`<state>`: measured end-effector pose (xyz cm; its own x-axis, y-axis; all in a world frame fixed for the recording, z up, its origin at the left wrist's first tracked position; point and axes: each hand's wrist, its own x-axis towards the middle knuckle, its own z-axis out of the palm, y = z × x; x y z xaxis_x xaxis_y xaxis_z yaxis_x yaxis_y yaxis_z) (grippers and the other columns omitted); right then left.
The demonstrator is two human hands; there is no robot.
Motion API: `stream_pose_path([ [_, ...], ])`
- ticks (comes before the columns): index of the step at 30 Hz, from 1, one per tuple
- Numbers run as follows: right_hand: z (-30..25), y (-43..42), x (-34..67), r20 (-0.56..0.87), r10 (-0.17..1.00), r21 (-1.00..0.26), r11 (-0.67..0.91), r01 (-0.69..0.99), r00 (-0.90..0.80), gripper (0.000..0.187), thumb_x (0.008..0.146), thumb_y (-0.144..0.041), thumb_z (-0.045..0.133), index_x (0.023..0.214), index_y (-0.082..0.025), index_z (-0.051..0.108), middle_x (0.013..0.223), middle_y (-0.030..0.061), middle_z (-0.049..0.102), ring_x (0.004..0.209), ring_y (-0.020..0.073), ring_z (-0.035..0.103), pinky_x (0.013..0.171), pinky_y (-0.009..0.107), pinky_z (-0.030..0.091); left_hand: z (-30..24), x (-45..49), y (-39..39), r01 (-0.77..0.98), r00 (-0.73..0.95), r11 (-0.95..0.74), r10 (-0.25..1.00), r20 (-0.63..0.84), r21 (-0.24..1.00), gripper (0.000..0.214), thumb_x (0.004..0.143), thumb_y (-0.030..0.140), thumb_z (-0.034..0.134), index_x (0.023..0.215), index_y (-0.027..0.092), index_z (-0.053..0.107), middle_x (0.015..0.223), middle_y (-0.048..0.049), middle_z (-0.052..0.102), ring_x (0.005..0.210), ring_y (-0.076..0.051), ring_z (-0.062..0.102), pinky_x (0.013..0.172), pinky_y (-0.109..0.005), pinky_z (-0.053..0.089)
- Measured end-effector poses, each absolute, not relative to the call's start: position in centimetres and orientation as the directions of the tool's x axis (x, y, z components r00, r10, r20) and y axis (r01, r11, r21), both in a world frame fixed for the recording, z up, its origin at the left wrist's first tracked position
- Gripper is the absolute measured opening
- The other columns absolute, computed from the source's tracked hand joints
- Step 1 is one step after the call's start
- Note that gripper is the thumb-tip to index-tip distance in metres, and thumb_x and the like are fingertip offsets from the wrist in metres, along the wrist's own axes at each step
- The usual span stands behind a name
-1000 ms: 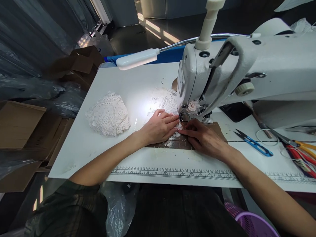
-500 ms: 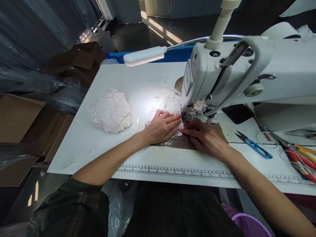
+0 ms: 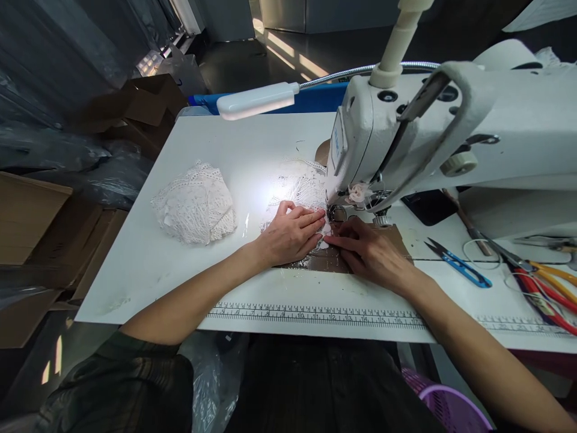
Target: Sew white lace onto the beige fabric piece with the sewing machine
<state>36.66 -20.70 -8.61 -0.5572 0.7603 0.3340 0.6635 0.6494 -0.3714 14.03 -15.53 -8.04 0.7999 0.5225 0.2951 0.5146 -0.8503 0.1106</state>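
A piece of white lace fabric (image 3: 295, 185) lies under the sewing machine's (image 3: 358, 129) needle area, partly hidden by my hands. My left hand (image 3: 295, 233) rests flat on it, fingers stretched toward the presser foot (image 3: 332, 211). Close on the right, my right hand (image 3: 367, 249) has bent fingers at the lace edge, its index fingertip touching the fabric near my left fingertips. Its grip is partly hidden. Both hands are over a brown shiny plate (image 3: 331, 262) on the white table (image 3: 180, 288). Another bundle of white lace (image 3: 196, 204) sits apart on the left.
Blue thread snips (image 3: 460, 263), yellow-handled scissors (image 3: 547, 273) and a dark phone-like slab (image 3: 429, 206) lie at right. A lamp (image 3: 256, 101) hangs over the table. A printed ruler (image 3: 311, 314) runs along the front edge; cardboard boxes (image 3: 31, 216) stand left, a purple basket (image 3: 455, 409) below.
The whole view has shifted slightly, so things appear a little further left. Both hands keep nearly the same pose on the lace beside the presser foot.
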Motion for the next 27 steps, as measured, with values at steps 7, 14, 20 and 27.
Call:
stream_pose_path([
  [7, -8.53, -20.73, 36.7, 0.342, 0.749, -0.38, 0.663, 0.645, -0.568, 0.033, 0.092, -0.015, 0.049, 0.117, -0.02, 0.069, 0.106, 0.013, 0.063, 0.091, 0.0232, 0.063, 0.08, 0.041, 0.058, -8.16, 14.14, -15.54, 0.512, 0.793, -0.851, 0.52, 0.318, 0.114, 0.034, 0.101, 0.029, 0.042, 0.124, 0.015, 0.062, 0.136, -0.0101, 0.059, 0.11, -0.026, 0.058, 0.092, -0.047, 0.038],
  [14, -8.56, -20.74, 36.71, 0.355, 0.748, -0.381, 0.664, 0.644, -0.561, 0.033, 0.091, -0.013, 0.049, 0.116, -0.02, 0.07, 0.106, 0.0122, 0.063, 0.09, 0.0218, 0.064, 0.081, 0.04, 0.058, -8.12, 14.28, -15.49, 0.508, 0.79, -0.85, 0.525, 0.318, 0.142, 0.033, 0.1, 0.029, 0.043, 0.124, 0.017, 0.062, 0.136, -0.0108, 0.059, 0.112, -0.027, 0.057, 0.094, -0.049, 0.037],
  [20, -8.81, -20.96, 36.84, 0.326, 0.774, -0.381, 0.633, 0.674, -0.543, 0.035, 0.09, -0.013, 0.05, 0.117, -0.021, 0.07, 0.108, 0.0117, 0.063, 0.095, 0.0225, 0.064, 0.083, 0.039, 0.058, -8.06, 14.27, -15.77, 0.526, 0.784, -0.842, 0.534, 0.316, 0.119, 0.033, 0.101, 0.028, 0.041, 0.123, 0.016, 0.063, 0.136, -0.0096, 0.06, 0.118, -0.027, 0.054, 0.099, -0.05, 0.033],
  [27, -8.8, -21.19, 36.87, 0.262, 0.832, -0.444, 0.553, 0.705, -0.488, 0.035, 0.089, -0.017, 0.052, 0.117, -0.027, 0.071, 0.112, 0.0094, 0.061, 0.098, 0.0225, 0.064, 0.086, 0.041, 0.059, -8.43, 14.32, -15.98, 0.546, 0.776, -0.83, 0.553, 0.302, 0.116, 0.035, 0.102, 0.029, 0.037, 0.124, 0.017, 0.061, 0.138, -0.0088, 0.058, 0.114, -0.027, 0.054, 0.098, -0.05, 0.032],
])
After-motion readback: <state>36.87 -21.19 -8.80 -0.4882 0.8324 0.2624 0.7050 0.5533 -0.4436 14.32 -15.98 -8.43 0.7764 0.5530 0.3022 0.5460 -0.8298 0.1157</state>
